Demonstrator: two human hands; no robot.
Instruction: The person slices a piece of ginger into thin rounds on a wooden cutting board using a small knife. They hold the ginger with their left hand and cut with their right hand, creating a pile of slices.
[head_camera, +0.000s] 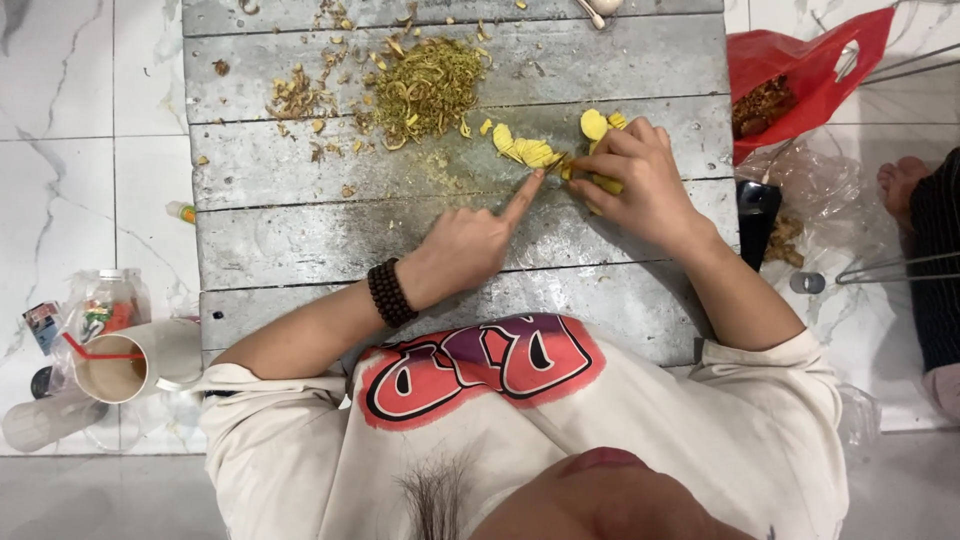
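1. Centrally, a yellow root piece (603, 184) sits under the right hand (640, 185), whose fingers curl closed over it and press it to the grey plank board (300, 240).
2. The piece is bright yellow and smooth on its exposed face; most of it is hidden by the fingers.
3. The left hand (470, 245) lies just beside it, closed on a knife whose handle is hidden, forefinger stretched along the blade (555, 163); the tip meets the root.
4. Yellow slices (525, 150) lie just beyond the left forefinger, touching one another.
5. Farther beyond the left hand, a shredded pile (430, 85) and brown peel scraps (297, 97) are scattered.
6. Open board lies outward of the left hand to the plank edge; the near edge sits at the person's chest.
7. Outside the right hand, off the board, a red bag (800, 65) rests on the tiled floor; outside the left forearm stands a cup with a straw (125, 365).
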